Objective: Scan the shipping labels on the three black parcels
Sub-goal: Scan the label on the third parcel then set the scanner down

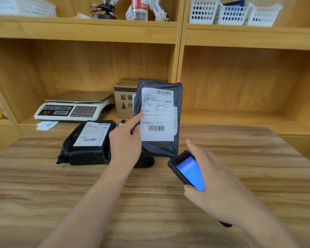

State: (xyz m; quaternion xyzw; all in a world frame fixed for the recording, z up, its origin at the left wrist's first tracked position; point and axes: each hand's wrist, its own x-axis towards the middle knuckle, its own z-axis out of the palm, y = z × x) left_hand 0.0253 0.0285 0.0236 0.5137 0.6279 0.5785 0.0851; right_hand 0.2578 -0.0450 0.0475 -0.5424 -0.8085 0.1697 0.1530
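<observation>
Head view, the only one I have: my left hand [125, 140] holds one black parcel [161, 147] upright above the wooden table [61, 185], fingers closed around its left edge, index finger stretched out onto the white shipping label [157, 115] that faces me. Two barcodes are visible on that label, one near the top, one near the bottom. My right hand [218, 183] is wrapped around a handheld scanner [186, 169], screen lit blue and tilted toward me, index finger raised straight off it; the scanner sits just below and right of the held parcel. A second black parcel [86, 151] lies flat on the table to the left, label up. A dark shape [144, 161] under the held parcel shows; I cannot tell whether it is the third parcel. Behind, on the shelf [222, 119]: a weighing scale [73, 106] and a cardboard box [123, 102], partly hidden by the held parcel.
</observation>
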